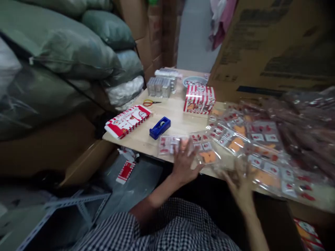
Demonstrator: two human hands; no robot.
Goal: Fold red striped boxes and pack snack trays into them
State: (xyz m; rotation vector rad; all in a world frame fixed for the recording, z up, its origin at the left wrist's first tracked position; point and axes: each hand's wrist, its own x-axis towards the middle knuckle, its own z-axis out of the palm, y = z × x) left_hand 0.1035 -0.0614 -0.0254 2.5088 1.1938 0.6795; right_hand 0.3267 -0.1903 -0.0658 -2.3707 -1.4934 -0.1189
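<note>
My left hand [184,164] rests with spread fingers on a clear plastic packet [167,144] at the table's front edge. Just right of it lies another packet [208,156] with an orange piece and small red items inside. My right hand [239,177] is smeared by motion, its fingers apart, beside a packet with a large orange piece [267,177]. Nothing shows in its grasp. More such packets [237,143] overlap on the right side of the table.
A blue tape dispenser [160,128], scissors [150,102] and flat red-and-white cartons [128,122] lie on the left of the table [172,118]. Farther back stand a striped box [199,100], clear cases [158,87] and a bowl [195,81]. Large sacks [78,48] rise at left.
</note>
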